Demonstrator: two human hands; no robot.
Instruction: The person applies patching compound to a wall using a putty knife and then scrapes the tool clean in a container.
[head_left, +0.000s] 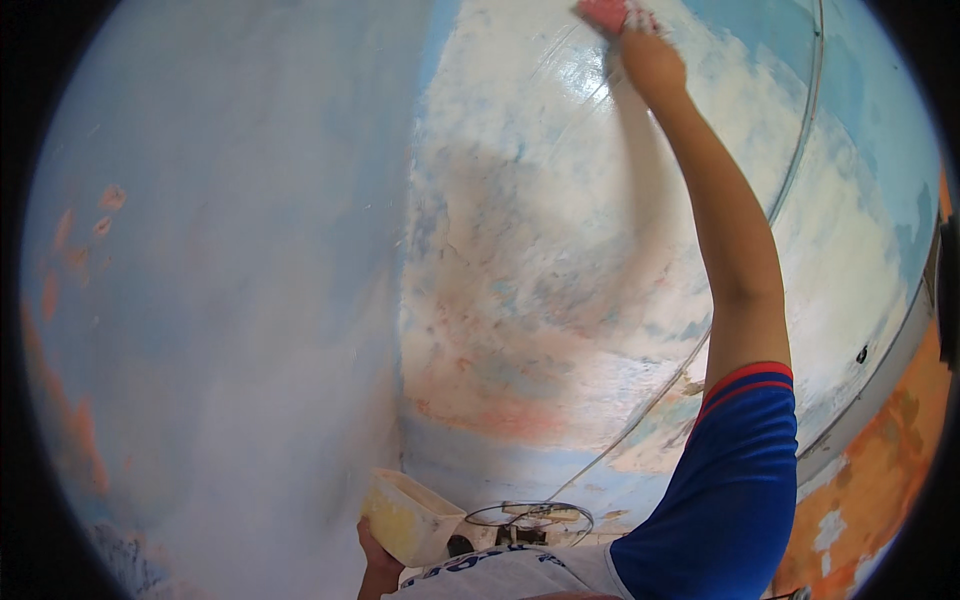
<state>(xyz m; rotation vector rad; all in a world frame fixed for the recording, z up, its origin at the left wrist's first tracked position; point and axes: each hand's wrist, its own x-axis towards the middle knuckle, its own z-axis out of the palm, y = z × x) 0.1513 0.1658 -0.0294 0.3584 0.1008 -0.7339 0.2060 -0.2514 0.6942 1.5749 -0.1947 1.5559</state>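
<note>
My right hand (pixel 652 65) is raised high, arm stretched up, closed round a red, flat-looking spreader (pixel 602 13) at the top edge of the view. The spreader meets the wall (pixel 530 200), where white filler is smeared over old blue and orange paint; a wet patch shines beside it. Low down near my body, my left hand (pixel 376 550) grips the side of a pale yellow, open-topped plastic tub (pixel 405 520). What lies inside the tub cannot be made out. White smears mark the fingers of my right hand.
A smooth bluish wall (pixel 230 250) adjoins on the left, with orange chipped spots. A thin cable (pixel 797 150) runs down the filled wall. Below stands a round wire-rimmed object (pixel 530 515), perhaps a fan. An orange peeling wall (pixel 860 490) is at the lower right.
</note>
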